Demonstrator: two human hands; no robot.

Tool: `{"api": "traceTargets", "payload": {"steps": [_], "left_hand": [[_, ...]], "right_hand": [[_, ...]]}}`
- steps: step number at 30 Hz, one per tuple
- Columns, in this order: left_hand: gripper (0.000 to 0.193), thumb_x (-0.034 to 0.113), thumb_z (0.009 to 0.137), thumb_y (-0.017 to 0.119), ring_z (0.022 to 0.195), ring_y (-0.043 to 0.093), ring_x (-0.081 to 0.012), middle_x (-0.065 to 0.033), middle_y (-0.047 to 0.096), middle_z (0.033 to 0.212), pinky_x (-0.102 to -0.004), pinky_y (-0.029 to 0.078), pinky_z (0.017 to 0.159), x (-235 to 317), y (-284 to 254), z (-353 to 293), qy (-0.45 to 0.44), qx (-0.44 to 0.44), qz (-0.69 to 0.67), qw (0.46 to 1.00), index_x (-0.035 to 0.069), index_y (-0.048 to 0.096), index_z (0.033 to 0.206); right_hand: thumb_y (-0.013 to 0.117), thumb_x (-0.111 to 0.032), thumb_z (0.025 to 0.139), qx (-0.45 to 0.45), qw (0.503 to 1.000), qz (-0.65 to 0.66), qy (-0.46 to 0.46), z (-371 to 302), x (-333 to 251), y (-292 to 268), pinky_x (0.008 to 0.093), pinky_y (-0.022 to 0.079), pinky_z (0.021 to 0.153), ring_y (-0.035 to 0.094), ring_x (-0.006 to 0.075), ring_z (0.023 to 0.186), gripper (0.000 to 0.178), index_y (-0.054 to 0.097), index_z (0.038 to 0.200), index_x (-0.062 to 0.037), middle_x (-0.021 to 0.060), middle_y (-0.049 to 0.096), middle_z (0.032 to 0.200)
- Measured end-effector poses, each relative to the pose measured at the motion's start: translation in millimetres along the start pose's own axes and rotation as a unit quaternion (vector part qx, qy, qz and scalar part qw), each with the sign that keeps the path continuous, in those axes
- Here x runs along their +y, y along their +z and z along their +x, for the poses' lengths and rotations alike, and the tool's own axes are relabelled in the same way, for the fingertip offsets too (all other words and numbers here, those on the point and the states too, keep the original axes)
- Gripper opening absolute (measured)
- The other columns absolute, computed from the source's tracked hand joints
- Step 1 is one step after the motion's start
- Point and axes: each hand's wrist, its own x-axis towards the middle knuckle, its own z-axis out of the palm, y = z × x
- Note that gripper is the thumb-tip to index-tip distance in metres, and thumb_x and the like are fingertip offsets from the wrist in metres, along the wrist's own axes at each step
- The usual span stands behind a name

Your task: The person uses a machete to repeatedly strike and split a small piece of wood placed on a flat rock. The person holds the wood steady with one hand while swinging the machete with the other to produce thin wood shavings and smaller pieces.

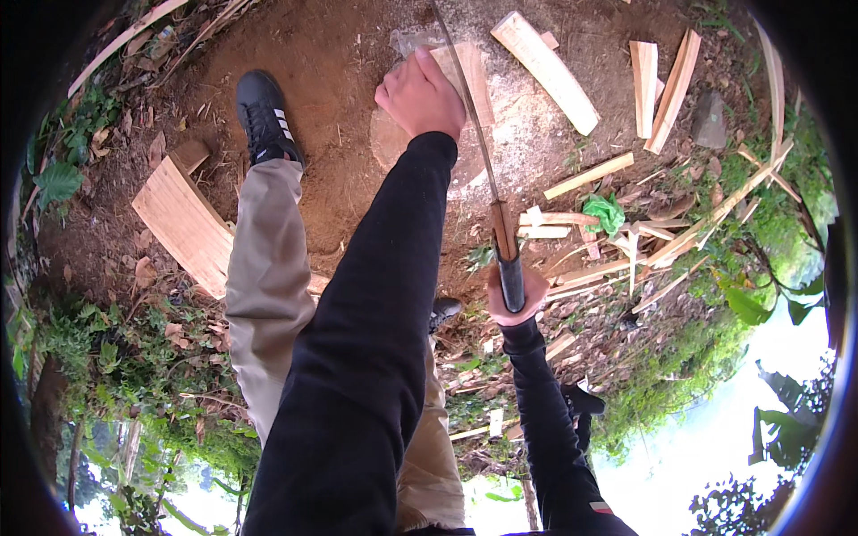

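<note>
The dark handle of a long knife is clenched by the right hand, nearest the body. The blade's long axis runs up and slightly left, away from the person, its tip lost at the picture's top edge. Farther out, a pale wooden piece is grasped by the left hand and held on a round chopping block, the blade crossing it. Beyond, split wood strips are scattered on bare soil.

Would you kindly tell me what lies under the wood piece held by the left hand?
The wood piece stands on a round chopping stump set in bare soil. The left hand and sleeve cover much of the stump, so their contact is hidden.
</note>
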Motion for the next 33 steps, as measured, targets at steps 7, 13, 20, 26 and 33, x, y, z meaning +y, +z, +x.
{"api": "traceTargets", "payload": {"steps": [7,13,20,26,33], "left_hand": [[0.044,0.03,0.103,0.031,0.099,0.056,-0.0279,-0.0107,0.067,0.091,-0.045,0.029,0.098,0.2,1.8,-0.6,0.002,0.001,0.003,1.0,0.007,0.067,0.094],[0.044,0.031,0.103,0.031,0.099,0.056,-0.0274,-0.0099,0.068,0.092,-0.0435,0.029,0.098,-5.8,0.2,-0.5,-0.003,-0.001,0.016,1.0,0.008,0.067,0.096],[0.048,0.034,0.103,0.027,0.097,0.057,-0.0279,-0.0106,0.069,0.101,-0.0425,0.029,0.097,-5.6,2.3,0.6,-0.012,-0.016,0.027,0.999,0.009,0.068,0.1],[0.049,0.036,0.104,0.026,0.095,0.058,-0.0276,-0.0082,0.07,0.092,-0.043,0.031,0.096,-8.5,1.6,3.9,-0.024,-0.056,0.036,0.997,0.011,0.068,0.101],[0.049,0.037,0.103,0.026,0.094,0.057,-0.0297,-0.0095,0.069,0.09,-0.0434,0.031,0.095,-1.4,-0.3,5.5,-0.041,-0.066,0.038,0.996,0.009,0.067,0.101]], "right_hand": [[0.063,-0.005,0.064,0.005,1.0,-0.007,0.002,1.5,10.2,-4.0,0.0317,0.046,0.046,0.059,0.0237,0.046,0.005,0.063,0.068,-0.0015,0.01,0.059,0.057],[0.064,-0.004,0.065,0.007,1.0,0.001,-0.014,0.0,7.4,3.2,0.032,0.044,0.045,0.056,0.0226,0.046,0.004,0.063,0.068,-0.0018,0.0101,0.058,0.058],[0.064,-0.009,0.069,0.025,0.998,0.053,-0.018,-9.1,25.5,5.6,0.0277,0.046,0.045,0.058,0.0158,0.046,0.007,0.063,0.068,-0.0017,0.0066,0.061,0.058],[0.068,-0.011,0.062,0.017,0.998,0.058,-0.016,-4.6,13.5,8.0,0.0359,0.044,0.046,0.056,0.0284,0.048,0.013,0.063,0.07,-0.0018,0.0113,0.056,0.06],[0.067,-0.005,0.065,0.016,0.999,0.027,-0.013,-32.7,20.1,-15.1,0.0346,0.049,0.051,0.063,0.0307,0.054,0.015,0.067,0.078,0.0001,0.0152,0.063,0.068]]}}
